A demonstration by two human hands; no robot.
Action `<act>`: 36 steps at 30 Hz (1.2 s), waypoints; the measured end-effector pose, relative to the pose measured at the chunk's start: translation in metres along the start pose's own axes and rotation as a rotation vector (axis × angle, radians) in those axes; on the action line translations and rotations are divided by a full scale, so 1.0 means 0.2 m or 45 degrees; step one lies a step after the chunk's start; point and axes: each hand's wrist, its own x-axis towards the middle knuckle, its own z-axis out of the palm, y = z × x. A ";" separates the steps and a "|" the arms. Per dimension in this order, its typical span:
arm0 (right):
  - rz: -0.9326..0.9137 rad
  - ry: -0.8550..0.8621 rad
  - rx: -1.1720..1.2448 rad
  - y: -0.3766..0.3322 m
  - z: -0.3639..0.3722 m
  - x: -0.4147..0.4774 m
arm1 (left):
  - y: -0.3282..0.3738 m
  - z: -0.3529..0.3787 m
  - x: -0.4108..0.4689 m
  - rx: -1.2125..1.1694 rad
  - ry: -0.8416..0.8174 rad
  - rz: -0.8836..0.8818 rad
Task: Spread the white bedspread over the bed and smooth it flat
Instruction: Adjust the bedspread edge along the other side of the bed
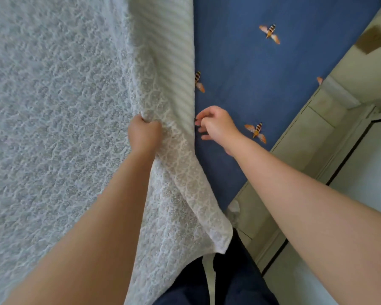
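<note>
The white textured bedspread (53, 106) covers the left and middle of the bed. Its right edge is folded back, showing a striped underside (172, 51). My left hand (144, 134) grips a bunched fold of the bedspread near that edge. My right hand (216, 124) hovers just right of the edge, over the blue sheet (262, 84) printed with bees; its fingers are loosely curled and hold nothing. A corner of the bedspread (216, 238) hangs down over the near edge toward my legs.
A pale green bed frame or wooden furniture panel (306, 139) runs diagonally along the right side of the blue sheet. White floor (372, 161) lies beyond it at the right. My dark trousers (240, 282) are at the bottom.
</note>
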 end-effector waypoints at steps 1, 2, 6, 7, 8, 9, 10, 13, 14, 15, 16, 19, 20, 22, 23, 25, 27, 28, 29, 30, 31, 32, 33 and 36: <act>-0.044 0.016 -0.064 -0.02 0.04 0.03 | -0.04 -0.05 0.02 -0.011 0.037 -0.023; -0.074 0.024 -0.112 -0.02 0.06 0.04 | -0.07 -0.08 0.02 0.000 0.074 -0.042; -0.466 0.369 -0.797 -0.05 0.22 0.08 | -0.25 -0.30 0.08 0.066 0.317 -0.201; -0.641 0.473 -1.005 -0.07 0.26 0.08 | -0.29 -0.36 0.09 0.081 0.383 -0.250; -0.747 0.460 -1.113 -0.09 0.29 0.08 | -0.32 -0.41 0.11 0.099 0.432 -0.287; -0.771 0.331 -1.156 -0.11 0.33 0.08 | -0.34 -0.45 0.13 0.112 0.470 -0.308; -0.726 0.142 -1.176 -0.12 0.38 0.09 | -0.36 -0.49 0.15 0.121 0.508 -0.322; -0.521 -0.142 -1.173 -0.12 0.49 0.07 | -0.36 -0.53 0.16 0.228 0.635 -0.252; -0.462 -0.136 -1.074 -0.12 0.51 0.08 | -0.35 -0.51 0.15 0.299 0.685 -0.148; -0.385 -0.118 -0.922 -0.14 0.51 0.08 | -0.33 -0.49 0.12 0.345 0.713 -0.016; -0.295 -0.106 -0.729 -0.17 0.51 0.10 | -0.31 -0.45 0.09 0.378 0.705 0.111; -0.115 -0.167 -0.365 -0.28 0.54 0.13 | -0.30 -0.35 0.01 0.429 0.628 0.286; -0.134 -0.226 -0.382 -0.31 0.55 0.12 | -0.30 -0.32 0.00 0.438 0.616 0.300; -0.213 -0.271 -0.593 -0.34 0.56 0.13 | -0.31 -0.26 -0.02 0.503 0.591 0.375; -0.265 -0.229 -0.752 -0.33 0.56 0.15 | -0.30 -0.22 -0.03 0.549 0.573 0.430; -0.303 -0.185 -0.907 -0.32 0.53 0.18 | -0.27 -0.15 -0.04 0.646 0.526 0.519; -0.308 -0.311 -0.826 -0.28 0.49 0.21 | -0.23 -0.11 -0.04 0.740 0.477 0.515; -0.325 -0.380 -0.788 -0.25 0.45 0.21 | -0.22 -0.10 -0.03 0.744 0.462 0.488; -0.372 -0.419 -0.807 -0.22 0.40 0.21 | -0.21 -0.09 -0.01 0.693 0.445 0.440; -0.430 -0.429 -0.913 -0.19 0.35 0.20 | -0.18 -0.09 0.00 0.589 0.433 0.370; -0.460 -0.413 -1.054 -0.15 0.29 0.18 | -0.14 -0.08 0.02 0.488 0.420 0.293; -0.487 -0.383 -1.179 -0.11 0.24 0.15 | -0.11 -0.09 0.05 0.440 0.427 0.226; -0.526 -0.348 -1.260 -0.07 0.20 0.12 | -0.06 -0.09 0.06 0.482 0.447 0.205; -0.689 -0.316 -1.357 0.04 0.16 0.04 | 0.05 -0.11 0.13 0.717 0.481 0.332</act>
